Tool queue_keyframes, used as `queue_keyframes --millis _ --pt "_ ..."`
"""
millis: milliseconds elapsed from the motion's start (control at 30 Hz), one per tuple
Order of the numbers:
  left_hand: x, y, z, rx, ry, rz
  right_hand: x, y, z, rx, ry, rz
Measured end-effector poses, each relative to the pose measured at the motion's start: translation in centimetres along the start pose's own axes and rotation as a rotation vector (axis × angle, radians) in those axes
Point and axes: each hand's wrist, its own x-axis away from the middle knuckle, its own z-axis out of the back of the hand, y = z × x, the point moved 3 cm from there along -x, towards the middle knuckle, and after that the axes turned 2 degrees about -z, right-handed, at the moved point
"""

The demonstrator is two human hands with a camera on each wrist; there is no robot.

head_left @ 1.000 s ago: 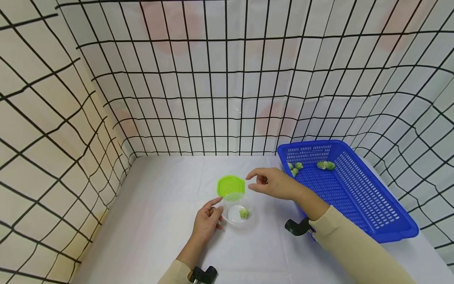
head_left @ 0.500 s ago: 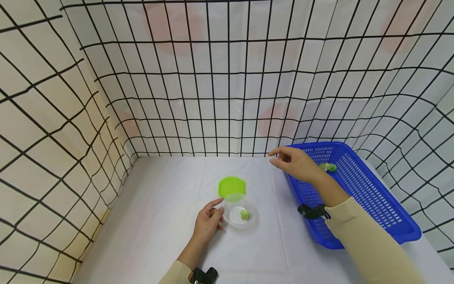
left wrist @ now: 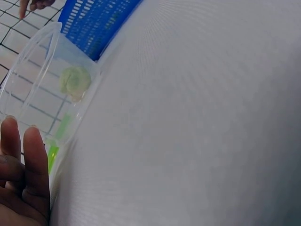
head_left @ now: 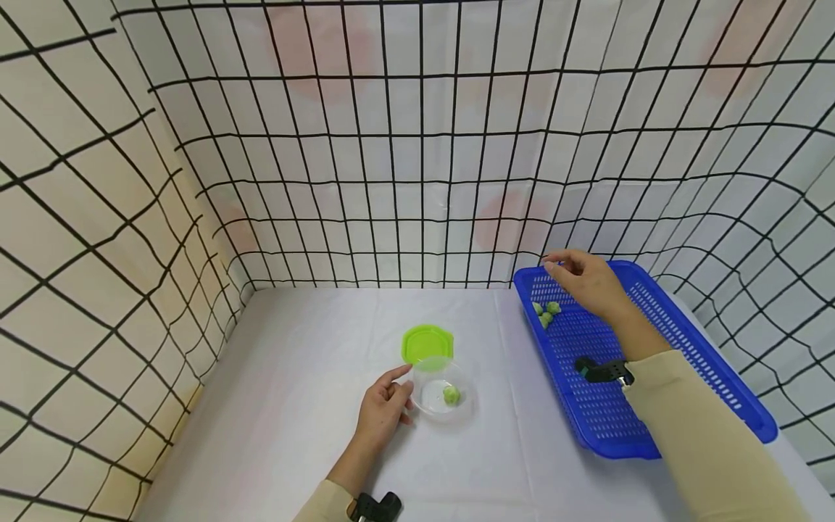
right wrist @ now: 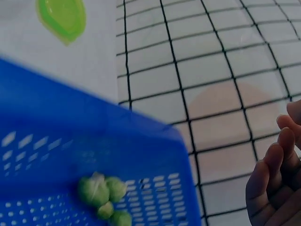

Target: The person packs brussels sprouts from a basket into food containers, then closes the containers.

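White counter (head_left: pixel 293 406): carrying clear round plastic bowl (head_left: pixel 427 395)
Left grip (head_left: pixel 381 404): touching bowl, fingers relaxing
Right grip (head_left: pixel 590 286): hovering loosely curled above blue perforated plastic basket (head_left: pixel 567 338)

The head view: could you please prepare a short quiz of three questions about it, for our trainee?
1. What lies in the clear bowl?
2. Which hand overlaps the blue basket in this view? A. Left. B. Right. C. Neither.
3. True or false: the green lid is closed on the clear bowl.

Key: 1. One Brussels sprout. 2. B, the right hand. 3. False; the green lid lies on the table.
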Motion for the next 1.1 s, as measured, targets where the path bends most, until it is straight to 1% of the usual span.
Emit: queue_keyframes --millis 167,267,367,433,500,667,733,800,900,1100 --pt "0.0 -0.1 0.0 0.008 0.001 -0.007 -0.7 3.6 0.5 0.03 0.028 -0.047" --pt "0.0 -0.2 0.0 0.007 0.003 -0.006 -0.9 5.7 0.4 0.055 0.007 -0.076" --pt "0.0 -0.2 0.0 0.004 0.01 -0.002 -1.1 7.8 0.1 0.055 -0.013 -0.118" --pt "0.0 -0.2 0.1 0.001 0.015 -0.004 -1.3 9.3 -0.1 0.047 -0.008 -0.153" --pt "0.0 -0.2 0.1 0.002 0.016 -0.011 -1.2 10.8 -0.3 0.042 0.015 -0.195" --pt "0.1 0.1 0.0 -0.002 0.006 -0.009 -0.5 14.0 -1.0 -0.002 0.063 -0.326" --pt "0.1 0.0 0.0 0.0 0.006 -0.007 -0.2 14.8 -1.4 -0.018 0.058 -0.364" --pt "0.1 0.0 0.1 0.003 0.008 -0.011 0.0 15.4 -1.7 -0.01 0.047 -0.381" --pt "0.1 -0.1 0.2 0.01 0.009 -0.012 0.0 16.1 -2.1 0.025 0.033 -0.39" --pt "-0.1 -0.1 0.2 0.004 0.005 -0.009 -0.2 17.1 -2.4 0.115 0.048 -0.404"
